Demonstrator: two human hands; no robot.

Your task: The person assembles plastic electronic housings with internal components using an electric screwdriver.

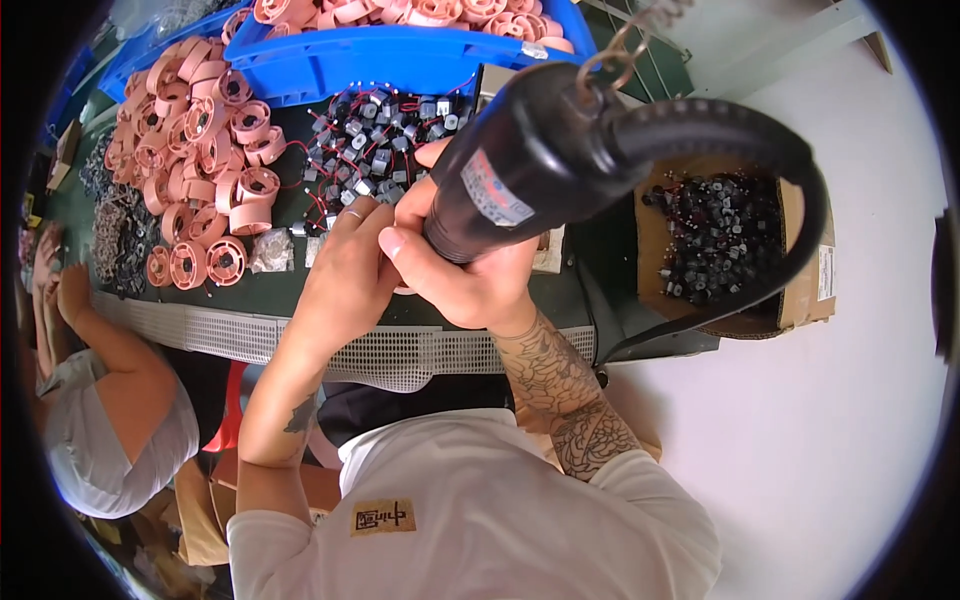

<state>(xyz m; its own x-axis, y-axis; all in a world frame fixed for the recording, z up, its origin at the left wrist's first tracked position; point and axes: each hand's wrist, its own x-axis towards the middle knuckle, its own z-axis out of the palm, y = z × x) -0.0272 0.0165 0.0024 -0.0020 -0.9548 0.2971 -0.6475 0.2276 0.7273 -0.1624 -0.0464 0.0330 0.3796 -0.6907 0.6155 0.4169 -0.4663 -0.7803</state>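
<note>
My right hand (pixel 470 270) is wrapped round a black electric screwdriver (pixel 530 165), its thumb lying along the lower barrel. The tool hangs from a coiled spring (pixel 622 48), and a thick black cable (pixel 790 150) loops off its top to the right. Close beside it, my left hand (pixel 350 265) has its fingers curled in over the bench edge, touching the right hand's fingers. Whatever lies under the left fingers is hidden; only a pale pinkish sliver shows below them. The screwdriver's tip is also out of sight behind the hands.
Pink ring-shaped plastic housings (pixel 190 150) are heaped at left, with more in a blue bin (pixel 350 62). Small motors with red wires (pixel 375 140) lie behind my hands. At right stands a cardboard box (pixel 805 270) of similar motors. A co-worker's arm (pixel 110 325) is at far left.
</note>
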